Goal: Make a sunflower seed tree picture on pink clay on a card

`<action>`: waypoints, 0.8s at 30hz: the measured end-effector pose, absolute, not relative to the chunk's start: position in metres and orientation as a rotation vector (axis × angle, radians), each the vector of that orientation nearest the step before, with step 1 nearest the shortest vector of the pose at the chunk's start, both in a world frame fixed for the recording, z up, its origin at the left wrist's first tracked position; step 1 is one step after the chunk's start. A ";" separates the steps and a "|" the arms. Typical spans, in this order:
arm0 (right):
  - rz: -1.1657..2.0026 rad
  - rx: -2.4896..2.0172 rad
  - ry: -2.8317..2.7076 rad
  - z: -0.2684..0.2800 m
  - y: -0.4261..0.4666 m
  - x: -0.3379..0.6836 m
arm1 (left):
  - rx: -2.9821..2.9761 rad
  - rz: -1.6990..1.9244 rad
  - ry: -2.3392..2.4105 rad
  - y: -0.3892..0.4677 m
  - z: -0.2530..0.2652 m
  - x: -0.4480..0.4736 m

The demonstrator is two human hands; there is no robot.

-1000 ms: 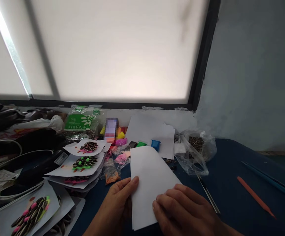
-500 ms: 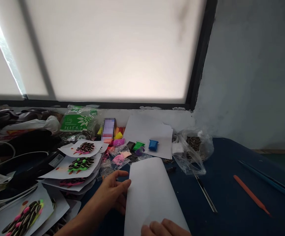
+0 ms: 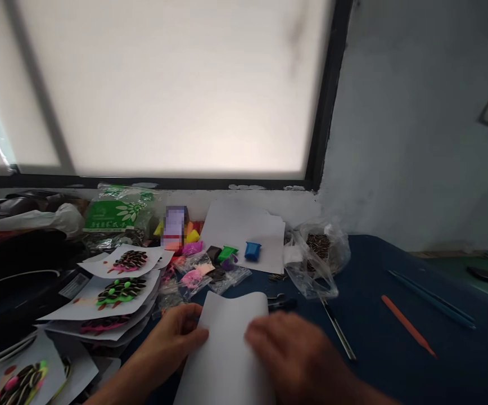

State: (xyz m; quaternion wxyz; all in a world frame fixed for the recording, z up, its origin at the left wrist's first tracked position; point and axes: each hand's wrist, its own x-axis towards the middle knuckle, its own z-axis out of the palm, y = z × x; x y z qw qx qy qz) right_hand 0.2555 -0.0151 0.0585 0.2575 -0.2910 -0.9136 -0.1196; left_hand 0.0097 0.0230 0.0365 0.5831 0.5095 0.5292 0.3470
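Observation:
A folded sheet of white paper (image 3: 222, 349) is in front of me, its far edge curving up a little off the dark blue table. My left hand (image 3: 180, 337) grips the left edge, thumb on top and the other fingers partly hidden beneath. Over the right edge, my right hand (image 3: 298, 349) is curled, fingertips on the paper; motion blurs it and hides its thumb. To the left lies a stack of white cards, including one card (image 3: 71, 304) with striped sunflower seeds set in green clay. Another seed card (image 3: 54, 365) is nearer me.
Behind the paper are a blue clay packet (image 3: 252, 251), a green packet (image 3: 227, 253) and a phone (image 3: 174, 225). A clear bag of seeds (image 3: 320, 253) stands right of them. Tweezers (image 3: 339, 332), an orange tool (image 3: 408, 326) and blue sticks (image 3: 432, 298) lie rightward.
The right hand has moved from the sheet's near end up to its right edge. The paper now looks narrower, its far edge curved. My view has turned slightly right.

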 end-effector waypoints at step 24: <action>0.475 -1.039 -2.724 0.057 0.008 0.256 | 1.392 0.715 1.452 0.007 0.052 0.029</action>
